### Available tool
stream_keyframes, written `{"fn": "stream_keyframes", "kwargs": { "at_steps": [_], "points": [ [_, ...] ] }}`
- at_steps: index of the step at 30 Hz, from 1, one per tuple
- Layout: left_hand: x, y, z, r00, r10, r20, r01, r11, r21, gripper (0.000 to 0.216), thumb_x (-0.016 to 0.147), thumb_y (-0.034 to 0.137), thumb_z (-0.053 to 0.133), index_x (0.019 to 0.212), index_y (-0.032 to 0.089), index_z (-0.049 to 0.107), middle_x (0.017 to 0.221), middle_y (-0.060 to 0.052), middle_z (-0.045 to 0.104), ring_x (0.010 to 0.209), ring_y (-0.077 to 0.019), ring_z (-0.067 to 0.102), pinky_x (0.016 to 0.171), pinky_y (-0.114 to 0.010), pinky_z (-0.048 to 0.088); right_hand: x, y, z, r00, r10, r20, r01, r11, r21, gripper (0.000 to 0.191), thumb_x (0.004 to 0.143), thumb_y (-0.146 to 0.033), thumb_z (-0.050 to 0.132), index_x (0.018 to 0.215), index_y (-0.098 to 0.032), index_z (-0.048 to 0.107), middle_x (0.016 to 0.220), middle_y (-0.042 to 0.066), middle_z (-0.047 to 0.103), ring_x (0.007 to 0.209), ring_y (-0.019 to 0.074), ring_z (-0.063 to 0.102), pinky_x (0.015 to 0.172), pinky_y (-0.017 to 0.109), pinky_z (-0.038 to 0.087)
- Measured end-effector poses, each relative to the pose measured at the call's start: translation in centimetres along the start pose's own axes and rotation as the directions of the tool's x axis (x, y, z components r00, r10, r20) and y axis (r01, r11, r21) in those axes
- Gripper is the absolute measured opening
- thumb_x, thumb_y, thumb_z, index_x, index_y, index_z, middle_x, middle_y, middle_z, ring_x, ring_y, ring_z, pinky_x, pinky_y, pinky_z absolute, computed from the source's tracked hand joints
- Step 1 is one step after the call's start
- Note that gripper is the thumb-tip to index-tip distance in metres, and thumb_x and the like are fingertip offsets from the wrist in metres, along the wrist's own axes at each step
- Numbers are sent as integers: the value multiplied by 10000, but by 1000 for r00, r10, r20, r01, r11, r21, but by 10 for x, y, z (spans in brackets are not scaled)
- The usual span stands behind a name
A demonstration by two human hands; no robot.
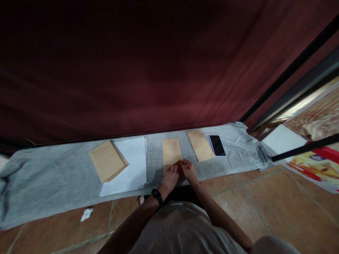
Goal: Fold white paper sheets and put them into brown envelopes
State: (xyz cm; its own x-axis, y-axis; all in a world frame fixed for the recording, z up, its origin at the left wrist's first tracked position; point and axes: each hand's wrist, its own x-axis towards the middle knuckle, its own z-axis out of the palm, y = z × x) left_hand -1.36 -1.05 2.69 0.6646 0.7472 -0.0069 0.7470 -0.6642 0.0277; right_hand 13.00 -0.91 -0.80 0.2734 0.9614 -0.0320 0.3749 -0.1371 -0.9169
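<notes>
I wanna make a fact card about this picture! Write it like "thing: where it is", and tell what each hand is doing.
Left hand: fingers at the near end of the middle envelope
Right hand: close beside the left, fingers bent; exact grip unclear
Envelope stack: left, partly over white paper
Right envelope: between middle envelope and phone
Under them: grey cloth
Floor: tiled, with a white scrap

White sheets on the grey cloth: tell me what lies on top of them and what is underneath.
Over the left part of the white sheets lies a small pile of brown envelopes. Grey cloth shows around them; whatever they cover is hidden.
</notes>
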Motion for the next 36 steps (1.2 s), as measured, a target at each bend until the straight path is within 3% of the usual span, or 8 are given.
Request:
{"fn": "stream_keyframes", "kwargs": {
  "at_steps": [6, 10, 16, 23, 26, 29, 32, 36],
  "points": [
    [1, 2, 3, 1000, -13, 13, 13, 1000, 14, 379, 874, 26, 480, 1124, 126, 747, 1204, -196, 667, 1121, -289, 620, 886, -408, 541, 9, -10, -10, 992, 112, 58, -114, 993, 27, 171, 786, -255, 557, 860, -202, 702, 815, 77, 698, 840, 253, 663, 833, 398, 537],
    [0, 7, -1, 999, -41, -6, 41, 999, 13, 350, 918, 67, 472, 1149, 125, 729, 1203, -199, 665, 1123, -301, 625, 886, -425, 545, 19, -20, -15, 978, 172, 117, -187, 974, 132, 194, 795, -361, 576, 707, -206, 654, 697, 32, 669, 713, 204, 636, 699, 323, 518],
    [2, 8, -13, 991, -133, -23, 132, 991, -35, 357, 970, 140, 450, 1272, 120, 639, 1222, -180, 666, 1068, -270, 653, 850, -378, 557, 18, -32, -17, 952, 241, 188, -290, 905, 312, 447, 751, -615, 580, 762, -176, 667, 653, 21, 652, 592, 159, 584, 550, 271, 455],
    [3, 3, -33, 949, -305, -82, 279, 931, -234, 360, 968, 144, 396, 1255, 117, 612, 1118, -161, 707, 937, -238, 706, 761, -318, 559, 7, -57, -16, 954, 222, 203, -291, 854, 431, 456, 744, -608, 645, 890, -183, 722, 833, 52, 727, 735, 182, 645, 663, 291, 510],
    [4, -9, -51, 842, -524, -131, 328, 689, -646, 268, 997, 265, 408, 1042, 175, 656, 926, -98, 734, 777, -203, 718, 720, -299, 556, 4, -64, -20, 954, 226, 196, -293, 837, 462, 456, 748, -602, 671, 954, -200, 735, 941, 59, 745, 817, 191, 663, 701, 293, 529],
    [5, -21, -68, 721, -692, 17, 176, 159, -972, 289, 964, 466, 508, 889, 204, 604, 737, -48, 720, 681, -209, 723, 707, -328, 578, 0, -67, -22, 942, 274, 192, -334, 799, 500, 479, 727, -604, 724, 988, -202, 737, 966, 61, 749, 808, 186, 672, 692, 291, 541],
    [1, -22, -73, 690, -698, 192, -14, -278, -960, 362, 846, 534, 675, 926, 190, 597, 767, -55, 743, 741, -230, 748, 771, -378, 601, -6, -68, -22, 910, 337, 241, -414, 730, 543, 520, 711, -626, 749, 999, -193, 729, 953, 66, 752, 757, 184, 680, 657, 296, 554],
    [-14, -6, -60, 684, -667, 297, -72, -466, -882, 450, 713, 508, 822, 907, 152, 626, 773, -66, 752, 725, -213, 746, 772, -362, 603, -14, -66, -20, 888, 343, 307, -460, 663, 591, 522, 713, -615, 770, 1016, -194, 710, 951, 71, 755, 723, 190, 694, 640, 317, 583]
  ]
}}
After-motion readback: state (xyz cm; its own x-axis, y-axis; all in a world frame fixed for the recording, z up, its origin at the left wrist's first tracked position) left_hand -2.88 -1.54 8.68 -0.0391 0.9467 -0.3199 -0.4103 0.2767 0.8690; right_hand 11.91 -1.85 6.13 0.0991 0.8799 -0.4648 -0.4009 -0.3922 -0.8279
